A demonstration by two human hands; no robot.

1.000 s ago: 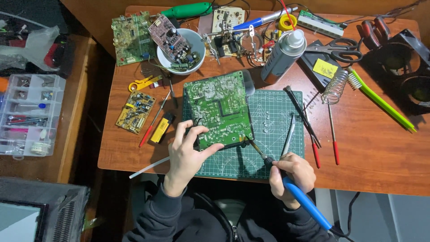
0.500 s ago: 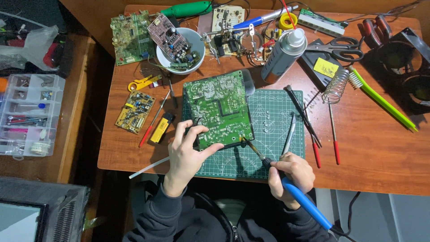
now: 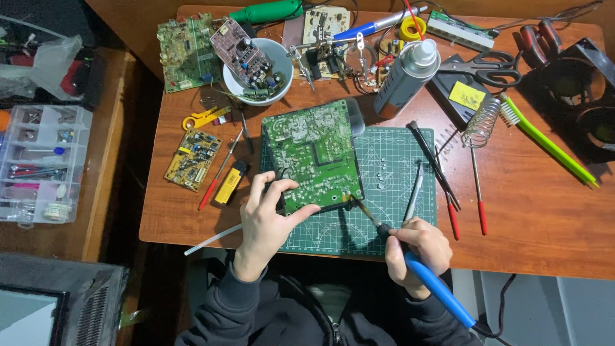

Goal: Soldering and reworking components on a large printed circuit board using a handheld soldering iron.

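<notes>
Left hand point(image 3: 269, 218) pinching the near edge of a green circuit board point(image 3: 312, 156) on the cutting mat point(image 3: 391, 160), right hand point(image 3: 418, 248) gripping a blue-handled soldering iron point(image 3: 410, 263), tip touching the board's corner just beside the left thumb

This is a home electronics repair workshop. The wooden bench point(image 3: 532, 211) carries a green cutting mat point(image 3: 397, 160), bare circuit boards point(image 3: 192, 160), a bowl of parts point(image 3: 256, 77), screwdrivers point(image 3: 477, 192), a soldering iron stand point(image 3: 479, 123), solder point(image 3: 410, 29) and a spray can point(image 3: 403, 80). At the left stands a clear parts organiser point(image 3: 38, 163).
</notes>
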